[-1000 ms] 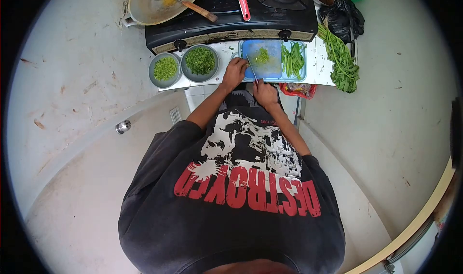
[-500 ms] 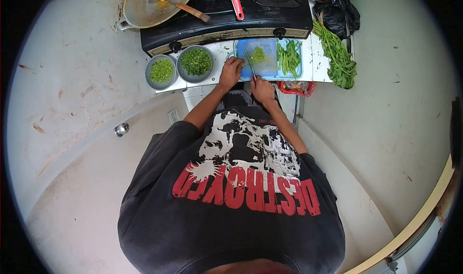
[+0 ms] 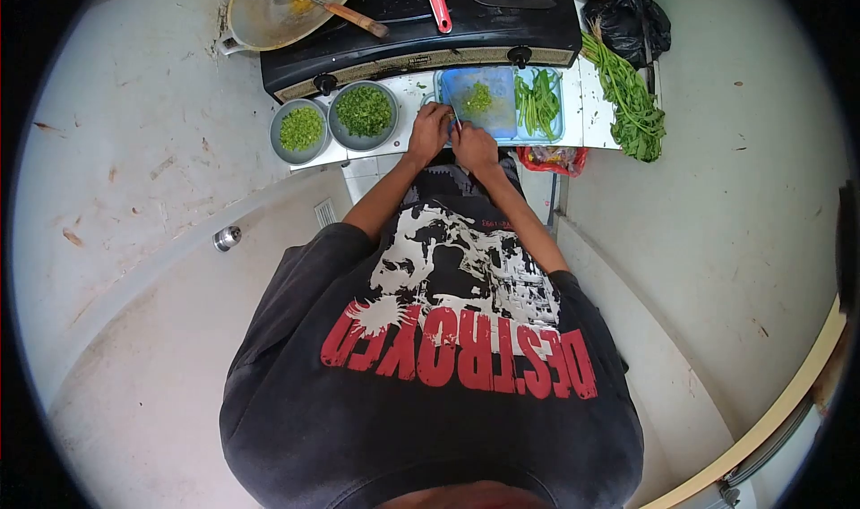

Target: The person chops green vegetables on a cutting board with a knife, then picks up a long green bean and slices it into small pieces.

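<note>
My right hand is closed around a knife, whose blade points away from me over the left part of the blue cutting board. Close beside it, my left hand has its fingers curled together at the board's left edge; whatever they hold is too small to make out. Chopped green pieces lie in a small heap on the board. Leafy green stems rest in the light blue tray to the right.
Two grey bowls of chopped greens, one lighter and one darker, stand at left. Behind are a black stove and a wok. At right lie a leafy bunch and a black bag; a red bag is below the tray.
My right hand has moved left and slightly up, nearer my left hand, and the knife has shifted left with it. My left hand has barely moved.
</note>
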A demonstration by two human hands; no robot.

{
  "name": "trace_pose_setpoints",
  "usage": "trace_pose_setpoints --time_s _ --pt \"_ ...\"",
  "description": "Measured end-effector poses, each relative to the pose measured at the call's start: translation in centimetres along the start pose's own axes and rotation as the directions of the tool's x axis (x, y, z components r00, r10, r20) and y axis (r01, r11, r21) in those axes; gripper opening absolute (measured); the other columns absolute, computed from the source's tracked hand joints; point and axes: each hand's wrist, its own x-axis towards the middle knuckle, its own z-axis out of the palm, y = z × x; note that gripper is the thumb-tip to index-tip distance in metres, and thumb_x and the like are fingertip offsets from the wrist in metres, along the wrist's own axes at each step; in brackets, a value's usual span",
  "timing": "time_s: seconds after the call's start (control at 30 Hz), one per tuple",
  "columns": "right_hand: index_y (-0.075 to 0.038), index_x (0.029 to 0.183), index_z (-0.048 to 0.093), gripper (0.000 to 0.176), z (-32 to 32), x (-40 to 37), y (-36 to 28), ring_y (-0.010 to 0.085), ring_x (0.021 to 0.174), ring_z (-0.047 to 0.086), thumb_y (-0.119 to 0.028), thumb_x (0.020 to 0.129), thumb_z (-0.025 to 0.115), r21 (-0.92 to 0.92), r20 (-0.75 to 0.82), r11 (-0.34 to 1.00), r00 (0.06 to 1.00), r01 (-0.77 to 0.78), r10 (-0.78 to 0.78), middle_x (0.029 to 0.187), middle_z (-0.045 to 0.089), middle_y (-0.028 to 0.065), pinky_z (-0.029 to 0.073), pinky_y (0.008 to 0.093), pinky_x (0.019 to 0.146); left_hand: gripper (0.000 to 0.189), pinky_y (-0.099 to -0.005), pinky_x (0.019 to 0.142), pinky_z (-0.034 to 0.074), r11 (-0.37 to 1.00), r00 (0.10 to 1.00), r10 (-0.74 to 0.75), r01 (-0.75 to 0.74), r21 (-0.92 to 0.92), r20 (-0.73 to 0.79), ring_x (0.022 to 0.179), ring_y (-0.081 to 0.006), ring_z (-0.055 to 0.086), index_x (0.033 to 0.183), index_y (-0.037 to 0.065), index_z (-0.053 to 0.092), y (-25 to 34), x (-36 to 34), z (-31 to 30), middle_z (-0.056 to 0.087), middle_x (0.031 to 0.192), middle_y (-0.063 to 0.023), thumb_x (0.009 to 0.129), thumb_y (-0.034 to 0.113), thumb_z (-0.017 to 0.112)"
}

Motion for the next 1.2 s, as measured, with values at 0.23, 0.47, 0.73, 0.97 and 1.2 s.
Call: trace_pose_setpoints --time_s 0.23,0.47,0.73,0.97,1.2 --pt "0.001 0.097 0.064 0.039 0.5 -1.7 1.2 0.044 0.082 0.07 -0.036 0.099 0.052 -0.003 -0.006 1.0 1.0 0.007 -0.007 0.084 0.07 0.0267 0.056 0.0533 0.076 0.015 -0.0435 0.08 0.053 0.992 0.995 -0.098 0.099 -0.071 0.026 0.09 -0.0378 0.065 0.101 0.001 0.07 -0.4 -0.2 0.5 0.065 0.098 -0.0179 0.087 0.0 0.065" --pt "0.001 0.094 0.064 0.043 -0.1 -3.3 1.4 0.0448 0.083 0.07 -0.038 0.1 0.048 -0.023 0.034 1.0 0.999 -0.012 0.013 0.082 0.07 0.0274 0.056 0.0534 0.078 0.014 -0.0424 0.082 0.053 0.996 0.998 -0.062 0.062 -0.062 0.006 0.092 -0.0367 0.065 0.101 0.0 0.07 0.1 -0.1 -0.1 0.066 0.1 -0.0171 0.087 0.001 0.066" --pt "0.0 0.097 0.062 0.042 1.6 -0.8 1.6 0.0457 0.077 0.069 -0.04 0.099 0.048 -0.019 -0.036 1.0 0.999 0.019 -0.019 0.079 0.069 0.0275 0.055 0.055 0.074 0.014 -0.0447 0.085 0.051 0.998 1.0 -0.017 0.017 -0.062 0.003 0.093 -0.0387 0.063 0.099 0.0 0.07 -0.5 0.0 0.3 0.066 0.096 -0.0173 0.086 0.0 0.065" --pt "0.0 0.094 0.062 0.042 0.4 -3.1 2.8 0.0454 0.077 0.07 -0.04 0.099 0.049 -0.051 0.001 0.999 1.0 0.002 -0.002 0.082 0.07 0.0275 0.056 0.0542 0.073 0.014 -0.0444 0.084 0.051 0.998 1.0 -0.025 0.025 -0.066 -0.007 0.091 -0.0382 0.063 0.099 0.001 0.07 -0.6 -0.1 0.3 0.066 0.096 -0.0171 0.085 0.001 0.066" --pt "0.0 0.096 0.062 0.042 0.3 -3.5 2.4 0.0463 0.076 0.069 -0.039 0.099 0.05 -0.048 0.003 0.999 1.0 0.009 -0.009 0.08 0.069 0.0283 0.056 0.0548 0.071 0.014 -0.044 0.084 0.051 0.998 1.0 -0.014 0.013 -0.058 -0.01 0.092 -0.0379 0.063 0.098 0.001 0.07 -0.3 -0.1 0.1 0.066 0.095 -0.0169 0.086 0.001 0.066"
